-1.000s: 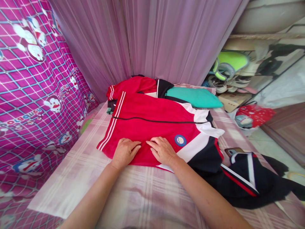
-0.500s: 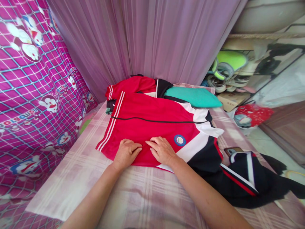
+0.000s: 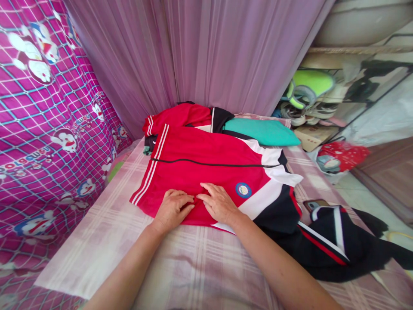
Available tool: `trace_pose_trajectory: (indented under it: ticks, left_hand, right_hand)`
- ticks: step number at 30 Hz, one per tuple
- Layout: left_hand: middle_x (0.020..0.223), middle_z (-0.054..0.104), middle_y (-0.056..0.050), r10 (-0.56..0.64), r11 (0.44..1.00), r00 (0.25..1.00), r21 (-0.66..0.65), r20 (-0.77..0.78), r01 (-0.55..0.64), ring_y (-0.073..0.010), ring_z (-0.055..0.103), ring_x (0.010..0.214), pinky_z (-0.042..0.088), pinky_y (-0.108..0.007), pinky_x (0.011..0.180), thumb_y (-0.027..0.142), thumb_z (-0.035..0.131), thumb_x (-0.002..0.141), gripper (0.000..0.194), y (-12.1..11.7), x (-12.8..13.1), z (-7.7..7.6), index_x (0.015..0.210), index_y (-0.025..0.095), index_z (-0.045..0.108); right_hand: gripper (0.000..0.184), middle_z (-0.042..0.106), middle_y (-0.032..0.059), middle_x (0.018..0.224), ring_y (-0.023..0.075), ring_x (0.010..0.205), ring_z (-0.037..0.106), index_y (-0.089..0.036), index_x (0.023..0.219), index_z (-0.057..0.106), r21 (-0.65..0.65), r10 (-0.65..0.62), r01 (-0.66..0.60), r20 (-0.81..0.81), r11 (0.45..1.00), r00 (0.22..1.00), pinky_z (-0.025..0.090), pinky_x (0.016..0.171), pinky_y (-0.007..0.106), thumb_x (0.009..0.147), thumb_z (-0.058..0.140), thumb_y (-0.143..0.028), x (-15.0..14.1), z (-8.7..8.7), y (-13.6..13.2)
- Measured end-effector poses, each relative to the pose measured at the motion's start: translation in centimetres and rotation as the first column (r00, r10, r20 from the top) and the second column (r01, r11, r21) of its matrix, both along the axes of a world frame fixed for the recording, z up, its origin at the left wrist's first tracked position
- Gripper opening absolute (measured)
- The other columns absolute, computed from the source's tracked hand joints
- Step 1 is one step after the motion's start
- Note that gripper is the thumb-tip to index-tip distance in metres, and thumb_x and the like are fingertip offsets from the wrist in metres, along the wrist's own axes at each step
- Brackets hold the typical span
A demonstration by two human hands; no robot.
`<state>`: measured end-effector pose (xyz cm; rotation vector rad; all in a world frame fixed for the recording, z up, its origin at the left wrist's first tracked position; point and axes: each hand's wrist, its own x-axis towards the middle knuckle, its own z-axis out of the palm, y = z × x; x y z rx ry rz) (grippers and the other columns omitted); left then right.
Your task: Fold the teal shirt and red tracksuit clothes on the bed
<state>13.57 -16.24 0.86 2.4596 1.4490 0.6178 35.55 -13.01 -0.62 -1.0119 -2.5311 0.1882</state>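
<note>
Head view: near front panel of the red jacket (image 3: 193, 146) being worked by closing hands

The jacket is being kept spread, front up, on the plaid cover (image 3: 97, 241), its place unchanged from the earlier pictures. The left hand (image 3: 174, 209) is being brought slightly closer to the right hand (image 3: 220, 205) – the gap between the fingertips is being narrowed – while the right fingers are being spread wider than before. As a judgement, only the cloth between the hands is being adjusted. Both hands are being rested on the red panel with fingers bent; whether cloth is being pinched cannot be told.

Beyond the jacket, a second red garment (image 3: 180, 115) is being left just behind it, beside a teal bundle (image 3: 263, 131). On the floor at the right, a red spotted item (image 3: 350, 156) and something greyish are being held in a plastic bag (image 3: 337, 177). Shoes (image 3: 322, 111) and a bright green item (image 3: 311, 82) are being stored on the rack (image 3: 355, 50) – the contents of the cardboard box (image 3: 311, 137) are not being shown.
</note>
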Motion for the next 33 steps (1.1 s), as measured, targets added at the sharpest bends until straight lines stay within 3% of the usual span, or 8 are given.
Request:
trace_pose_trajectory:
  ticks: [3, 8, 14, 19, 24, 27, 31, 33]
  left_hand:
    - [0.112, 0.074, -0.004, 0.025, 0.999, 1.000, 0.031, -0.001, -0.025, -0.0241, 0.061, 0.112, 0.042, -0.046, 0.097, 0.036, 0.054, 0.094, 0.020, 0.1, -0.1, -0.1, 0.097, 0.027, 0.071]
    - [0.106, 0.075, -0.005, 0.061, 0.997, 0.997, 0.040, 0.041, -0.062, -0.0203, 0.067, 0.100, 0.049, -0.039, 0.092, 0.027, 0.047, 0.097, 0.024, 1.4, -1.2, -0.2, 0.101, 0.024, 0.070]
    - [0.105, 0.071, -0.005, 0.016, 1.000, 0.975, -0.021, -0.220, -0.021, -0.0208, 0.064, 0.098, 0.049, -0.036, 0.090, 0.023, 0.054, 0.092, 0.020, 2.9, -1.5, 1.4, 0.103, 0.023, 0.071]
    - [0.097, 0.069, -0.006, -0.031, 0.998, 0.888, -0.056, -0.458, 0.006, -0.0218, 0.065, 0.089, 0.047, -0.032, 0.075, 0.029, 0.055, 0.093, 0.018, 3.4, 0.0, 3.5, 0.099, 0.023, 0.071]
    - [0.089, 0.068, -0.007, -0.037, 0.999, 0.836, -0.033, -0.548, 0.022, -0.0200, 0.065, 0.079, 0.044, -0.032, 0.071, 0.023, 0.049, 0.095, 0.021, 3.8, 0.9, 3.9, 0.088, 0.019, 0.069]
    - [0.089, 0.069, -0.007, 0.025, 0.998, 0.870, -0.038, -0.493, -0.050, -0.0201, 0.065, 0.082, 0.043, -0.030, 0.069, 0.025, 0.048, 0.094, 0.022, 4.2, 0.9, 3.6, 0.090, 0.019, 0.068]
    - [0.086, 0.071, -0.003, 0.162, 0.972, 0.944, -0.120, -0.287, -0.203, -0.0189, 0.064, 0.080, 0.042, -0.029, 0.066, 0.026, 0.050, 0.091, 0.017, 4.8, 0.6, 3.0, 0.088, 0.021, 0.066]
    - [0.084, 0.071, -0.002, 0.164, 0.968, 0.963, -0.153, -0.215, -0.199, -0.0177, 0.063, 0.078, 0.043, -0.029, 0.068, 0.023, 0.051, 0.089, 0.016, 4.9, 0.5, 3.0, 0.086, 0.021, 0.066]
  right_hand:
    - [0.034, 0.051, 0.0158, 0.144, 0.0299, 0.130, 0.047, -0.022, 0.120, 0.069, 0.017, 0.011, -0.011, -0.010, 1.000, 1.000, 0.044, 0.101, 0.049, 0.090, 0.054, -0.013, 0.0, -0.1, 0.0]
    - [0.036, 0.051, 0.0164, 0.144, 0.0302, 0.130, 0.048, -0.022, 0.120, 0.070, 0.034, 0.019, -0.018, -0.040, 0.999, 0.999, 0.045, 0.101, 0.049, 0.089, 0.054, -0.012, 0.0, -0.3, 0.0]
    - [0.038, 0.051, 0.0157, 0.144, 0.0298, 0.131, 0.048, -0.024, 0.121, 0.070, 0.030, 0.030, -0.029, -0.036, 0.999, 0.999, 0.045, 0.101, 0.049, 0.090, 0.053, -0.011, 0.0, -0.2, 0.0]
    - [0.035, 0.051, 0.0148, 0.145, 0.0293, 0.131, 0.048, -0.024, 0.117, 0.072, 0.031, 0.022, -0.021, -0.039, 0.999, 0.999, 0.044, 0.103, 0.047, 0.090, 0.055, -0.012, 0.0, -0.2, 0.0]
    - [0.033, 0.053, 0.0158, 0.143, 0.0296, 0.130, 0.049, -0.024, 0.117, 0.073, 0.028, 0.027, -0.026, -0.045, 0.999, 0.999, 0.044, 0.104, 0.047, 0.092, 0.054, -0.014, 0.0, -0.1, 0.0]
    - [0.034, 0.052, 0.0149, 0.145, 0.0292, 0.131, 0.048, -0.026, 0.118, 0.073, 0.021, 0.029, -0.028, -0.032, 0.999, 0.999, 0.044, 0.104, 0.047, 0.092, 0.053, -0.015, 0.0, -0.1, 0.0]
    - [0.036, 0.049, 0.0148, 0.147, 0.0300, 0.133, 0.046, -0.027, 0.123, 0.070, 0.024, 0.007, -0.008, 0.021, 1.000, 1.000, 0.043, 0.104, 0.048, 0.093, 0.053, -0.017, -0.1, 0.1, -0.1]
    - [0.038, 0.048, 0.0157, 0.147, 0.0306, 0.134, 0.045, -0.027, 0.128, 0.066, 0.034, -0.029, 0.028, 0.045, 0.999, 0.999, 0.043, 0.102, 0.048, 0.094, 0.052, -0.019, -0.1, 0.2, -0.1]
